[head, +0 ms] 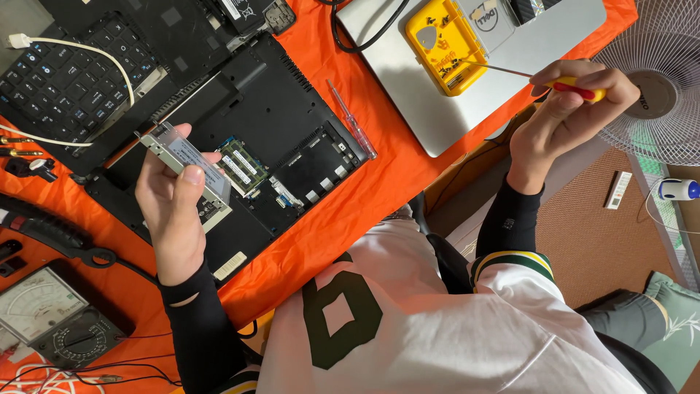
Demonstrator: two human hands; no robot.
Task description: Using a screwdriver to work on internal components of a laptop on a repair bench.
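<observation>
Drive caddy being held clear of opened laptop.
The drive caddy [191,169] is being gripped by the left hand [171,208] above the laptop [284,138]; a screwdriver [543,79] is being pinched closed in the right hand [565,113], its tip at the yellow parts tray [445,45].

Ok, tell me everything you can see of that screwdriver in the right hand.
The screwdriver has a stubby red and yellow handle, plastic by its look, and a thin bare metal shaft. The right hand pinches the handle between thumb and fingers, off the table's right side. It lies almost level, with the shaft running left and slightly up. Its tip reaches the yellow parts tray on the closed silver laptop; contact there cannot be told.
</observation>
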